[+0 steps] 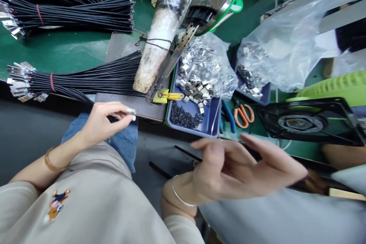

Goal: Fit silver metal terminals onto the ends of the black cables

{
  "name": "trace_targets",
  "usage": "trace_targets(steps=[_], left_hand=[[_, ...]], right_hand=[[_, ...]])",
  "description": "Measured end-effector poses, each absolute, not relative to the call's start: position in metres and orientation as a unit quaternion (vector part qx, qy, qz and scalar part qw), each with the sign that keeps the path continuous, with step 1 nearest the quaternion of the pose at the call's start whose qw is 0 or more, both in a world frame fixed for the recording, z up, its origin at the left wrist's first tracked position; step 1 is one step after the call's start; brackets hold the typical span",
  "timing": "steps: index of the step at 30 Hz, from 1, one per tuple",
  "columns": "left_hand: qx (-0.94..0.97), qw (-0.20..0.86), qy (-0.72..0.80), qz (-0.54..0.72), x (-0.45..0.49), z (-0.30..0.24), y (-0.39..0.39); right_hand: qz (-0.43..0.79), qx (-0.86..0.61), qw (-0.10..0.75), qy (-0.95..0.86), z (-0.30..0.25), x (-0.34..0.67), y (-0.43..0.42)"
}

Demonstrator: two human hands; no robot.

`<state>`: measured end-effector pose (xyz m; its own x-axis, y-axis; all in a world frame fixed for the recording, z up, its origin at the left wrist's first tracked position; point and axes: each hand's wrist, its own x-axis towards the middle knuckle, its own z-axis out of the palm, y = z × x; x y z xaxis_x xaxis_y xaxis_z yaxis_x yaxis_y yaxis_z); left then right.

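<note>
My left hand hovers at the near edge of the bench, fingers curled in a pinch around the ends of black wires from the bundle tied with a red band. My right hand is in front of my body, below the blue tray, fingers stretched and spread, blurred by motion, with nothing visible in it. The tray holds small black parts and a plastic bag of metal clips. A taped press tool reaches down to a grey plate.
More black wire bundles with metal terminals lie at the far left on the green bench top. Orange-handled scissors, blue pliers, a second bag of clips, a black fan and a green basket sit on the right.
</note>
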<state>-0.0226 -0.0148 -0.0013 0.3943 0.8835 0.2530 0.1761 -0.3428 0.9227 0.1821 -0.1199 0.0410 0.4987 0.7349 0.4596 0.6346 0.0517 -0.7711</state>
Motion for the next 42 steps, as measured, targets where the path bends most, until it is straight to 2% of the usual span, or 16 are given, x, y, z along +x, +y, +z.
trace_targets(steps=[3, 8, 11, 18, 21, 23, 28, 31, 36, 38, 42], left_hand=[[0.755, 0.283, 0.393, 0.442, -0.027, -0.004, -0.001], [0.865, 0.095, 0.379, 0.315, -0.018, -0.01, 0.028], [0.887, 0.034, 0.373, 0.27, -0.01, -0.014, 0.035], [0.89, -0.044, 0.327, 0.315, -0.014, -0.02, 0.028], [0.888, -0.024, 0.3, 0.349, -0.019, -0.021, 0.022], [0.886, 0.003, 0.284, 0.366, -0.022, -0.021, 0.018], [0.888, 0.074, 0.248, 0.381, -0.026, -0.01, 0.012], [0.888, 0.157, 0.211, 0.377, -0.023, 0.0, 0.009], [0.841, 0.321, 0.237, 0.365, -0.01, 0.01, 0.004], [0.809, 0.382, 0.267, 0.359, -0.006, 0.012, 0.004], [0.752, 0.471, 0.307, 0.344, -0.003, 0.017, 0.005]], right_hand=[[0.065, -0.734, 0.445, -0.509, 0.042, 0.2, -0.107], [0.013, -0.75, 0.335, -0.57, 0.014, 0.246, -0.068], [0.045, -0.722, 0.297, -0.623, -0.001, 0.263, -0.048], [0.029, -0.728, 0.201, -0.655, -0.004, 0.271, -0.037], [0.013, -0.731, 0.201, -0.652, -0.003, 0.273, -0.04], [0.012, -0.737, 0.238, -0.633, 0.0, 0.272, -0.045], [0.086, -0.721, 0.462, -0.51, 0.025, 0.238, -0.068], [0.108, -0.669, 0.546, -0.493, 0.037, 0.2, -0.083], [0.009, -0.609, 0.563, -0.559, 0.02, 0.156, -0.089], [0.027, -0.6, 0.573, -0.557, 0.008, 0.149, -0.087], [0.139, -0.611, 0.585, -0.515, -0.002, 0.145, -0.081]])
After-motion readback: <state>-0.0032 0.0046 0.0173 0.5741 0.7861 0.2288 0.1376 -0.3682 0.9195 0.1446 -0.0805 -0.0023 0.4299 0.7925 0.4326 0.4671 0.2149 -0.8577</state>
